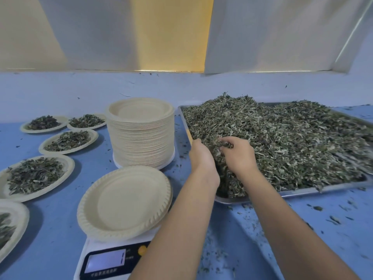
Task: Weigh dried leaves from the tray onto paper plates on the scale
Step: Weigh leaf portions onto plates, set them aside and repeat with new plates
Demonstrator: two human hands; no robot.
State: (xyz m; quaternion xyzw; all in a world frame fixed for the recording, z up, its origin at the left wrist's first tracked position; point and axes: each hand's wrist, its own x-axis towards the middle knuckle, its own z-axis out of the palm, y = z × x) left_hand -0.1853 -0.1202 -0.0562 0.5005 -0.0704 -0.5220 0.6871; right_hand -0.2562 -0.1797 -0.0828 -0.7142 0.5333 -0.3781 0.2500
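At the near left corner of the tray (302, 191), the fingers (227, 142) of the right hand (239, 156) are curled inward and pinch a tuft of dried leaves (292, 142) at the edge of the heap. The left hand (199, 156) lies just beside it, back toward the camera and thumb tip up, pressed against the same part of the heap. Its fingers are buried in the leaves, so I cannot tell whether they are spread or closed. Both bare forearms reach in from the lower edge of the view.

The leaves fill the metal tray in a loose mound, highest toward its far left corner.

Left of the forearms, an empty paper plate (125, 201) sits on the scale (113, 259), whose display faces the person; the reading is too blurred to make out. Behind it stands a tall stack of plates (141, 134), just beside the tray's left rim. Farther left, five filled plates (68, 141) of leaves lie spread over the blue table (50, 239), one cut off by the frame edge. Leaf crumbs (333, 219) are scattered on the table near the tray.
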